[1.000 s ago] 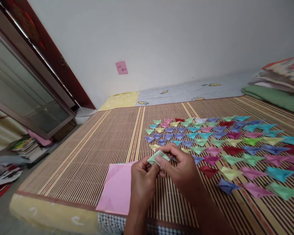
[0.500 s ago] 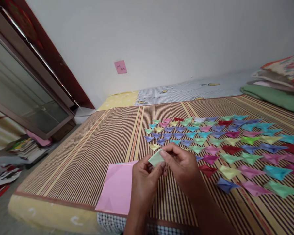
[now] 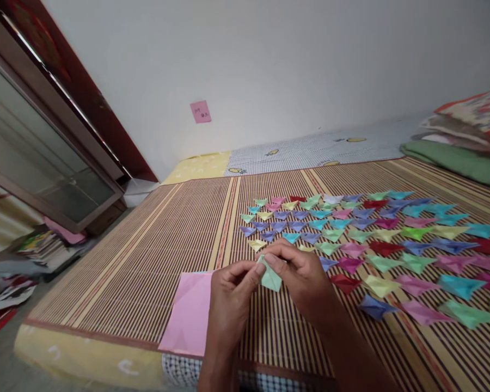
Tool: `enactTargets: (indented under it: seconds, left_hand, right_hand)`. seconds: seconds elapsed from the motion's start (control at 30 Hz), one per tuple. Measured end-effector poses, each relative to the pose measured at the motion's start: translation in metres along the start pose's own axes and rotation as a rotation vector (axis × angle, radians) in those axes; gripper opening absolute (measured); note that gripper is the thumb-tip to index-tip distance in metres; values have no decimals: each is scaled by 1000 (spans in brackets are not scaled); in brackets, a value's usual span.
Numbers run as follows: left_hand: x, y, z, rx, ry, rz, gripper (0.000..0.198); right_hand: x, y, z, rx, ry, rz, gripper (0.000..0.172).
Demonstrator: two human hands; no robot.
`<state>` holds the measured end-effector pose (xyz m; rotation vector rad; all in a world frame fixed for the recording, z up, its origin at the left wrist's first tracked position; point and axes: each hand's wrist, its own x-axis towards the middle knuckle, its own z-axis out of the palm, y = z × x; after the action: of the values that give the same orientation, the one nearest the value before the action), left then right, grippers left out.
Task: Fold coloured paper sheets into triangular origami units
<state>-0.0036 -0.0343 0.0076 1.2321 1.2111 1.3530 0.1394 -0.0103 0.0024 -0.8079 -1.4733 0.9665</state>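
A small folded piece of pale green paper is pinched between my two hands above the striped mat. My left hand grips its upper left edge with thumb and fingers. The thumb and fingers of my right hand close on its upper right edge. The paper's lower corner points down toward me, and creases show on its face. Partly behind my left hand lies a stack of pink paper sheets. Rows of folded paper pieces in many colours, among them a blue one, spread out beyond and right of my right hand.
The striped mat covers a bed whose front edge shows yellow bedding. Pillows and a green folded cloth lie at the far right. A pink note is on the wall. Books sit at the left.
The green paper has been turned so a corner hangs downward, and it has shifted slightly right. My left hand has moved a little left and now pinches the paper's top edge.
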Motion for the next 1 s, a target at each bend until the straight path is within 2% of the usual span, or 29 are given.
enactTargets:
  seconds: [0.1, 0.27, 0.37, 0.5, 0.6, 0.7, 0.83, 1.0]
  left_hand:
    - [-1, -1, 1, 17, 41, 19, 25]
    - [-3, 0, 4, 188, 74, 82, 31]
    - [-2, 0, 6, 225, 74, 88, 31]
    - [1, 0, 3, 63, -38, 7, 23]
    - [2, -1, -4, -26, -129, -16, 32]
    - [1, -3, -7, -56, -155, -28, 36]
    - [0, -8, -5, -97, -100, -16, 25]
    - [0, -8, 1, -46, 88, 20, 24]
  right_hand:
    - [0, 0, 3, 20, -15, 3, 23]
    - [-1, -4, 8, 7, 19, 7, 11]
    - [-1, -4, 7, -6, 23, 1, 14]
    - [0, 1, 2, 55, 12, 41, 17]
    - [1, 5, 0, 99, -5, 82, 17]
    - [1, 7, 0, 113, -34, 90, 17]
    - [1, 8, -1, 150, -54, 127, 14]
    - [2, 12, -5, 140, -34, 252, 25]
